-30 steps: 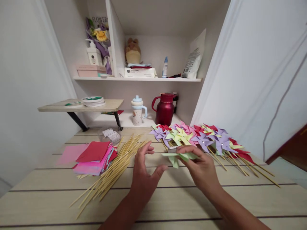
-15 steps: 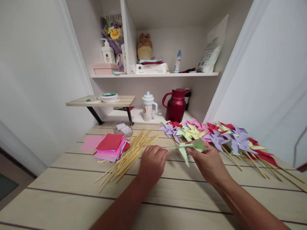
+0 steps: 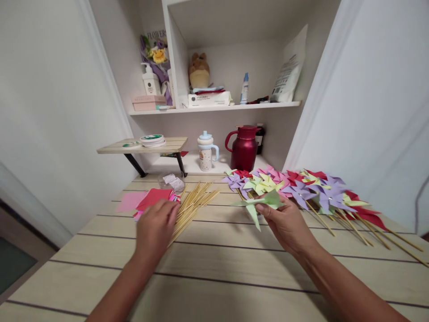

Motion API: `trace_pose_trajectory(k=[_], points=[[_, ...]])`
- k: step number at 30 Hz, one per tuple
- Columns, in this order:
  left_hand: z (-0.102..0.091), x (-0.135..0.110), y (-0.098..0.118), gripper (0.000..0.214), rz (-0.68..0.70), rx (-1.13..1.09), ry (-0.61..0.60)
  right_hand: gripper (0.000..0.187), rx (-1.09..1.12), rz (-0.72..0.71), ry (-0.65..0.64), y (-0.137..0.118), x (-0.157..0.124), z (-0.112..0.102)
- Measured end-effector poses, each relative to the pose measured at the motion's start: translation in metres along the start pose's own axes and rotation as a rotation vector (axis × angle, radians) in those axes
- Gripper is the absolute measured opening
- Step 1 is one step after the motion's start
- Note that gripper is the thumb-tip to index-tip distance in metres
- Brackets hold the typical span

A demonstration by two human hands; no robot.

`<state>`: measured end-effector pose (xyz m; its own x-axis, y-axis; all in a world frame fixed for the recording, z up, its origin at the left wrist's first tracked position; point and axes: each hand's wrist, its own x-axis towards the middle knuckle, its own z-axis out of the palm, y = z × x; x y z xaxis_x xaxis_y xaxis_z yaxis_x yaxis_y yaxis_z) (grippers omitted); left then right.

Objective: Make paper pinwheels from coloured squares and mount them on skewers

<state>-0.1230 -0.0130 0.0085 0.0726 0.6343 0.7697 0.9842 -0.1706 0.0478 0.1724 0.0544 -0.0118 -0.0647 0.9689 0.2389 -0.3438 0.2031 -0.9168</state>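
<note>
My right hand (image 3: pixel 286 223) pinches a light green paper pinwheel head (image 3: pixel 263 202) and holds it just above the wooden table (image 3: pixel 214 264). My left hand (image 3: pixel 154 229) reaches over the near end of a bundle of bamboo skewers (image 3: pixel 193 203), palm down with fingers curled; whether it grips a skewer I cannot tell. A stack of coloured paper squares (image 3: pixel 147 200), red on top, lies just left of that hand.
A row of finished pinwheels on sticks (image 3: pixel 311 190) covers the table's right side. A clear plastic packet (image 3: pixel 171 181), a small riser shelf (image 3: pixel 144 146), a lidded cup (image 3: pixel 205 152) and a red jug (image 3: pixel 244 148) stand behind. Wall shelves hold bottles and boxes.
My left hand has moved left from beside the green pinwheel to the near end of the skewer bundle. My right hand kept hold of the pinwheel and barely moved.
</note>
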Motion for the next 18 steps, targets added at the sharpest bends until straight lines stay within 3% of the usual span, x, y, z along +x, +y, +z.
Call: trace_pose_trajectory(k=[2,5,9,14,18], points=[[-0.014,-0.009,-0.018,0.026,-0.082,0.131,-0.086,0.026,0.036,0.002,-0.002,0.000,0.001,0.000],[-0.024,-0.025,-0.030,0.029,-0.044,0.269,-0.211,0.025,0.079,0.010,-0.010,-0.001,0.002,0.001],[-0.024,-0.041,-0.033,0.034,-0.019,0.367,-0.366,0.023,0.111,0.019,-0.009,-0.002,0.002,0.001],[-0.021,-0.052,-0.038,0.038,-0.158,0.385,-0.601,0.023,0.136,0.033,-0.012,-0.003,0.002,0.001],[-0.019,-0.054,-0.041,0.037,-0.212,0.374,-0.661,0.024,0.142,0.035,-0.015,-0.001,0.001,0.001]])
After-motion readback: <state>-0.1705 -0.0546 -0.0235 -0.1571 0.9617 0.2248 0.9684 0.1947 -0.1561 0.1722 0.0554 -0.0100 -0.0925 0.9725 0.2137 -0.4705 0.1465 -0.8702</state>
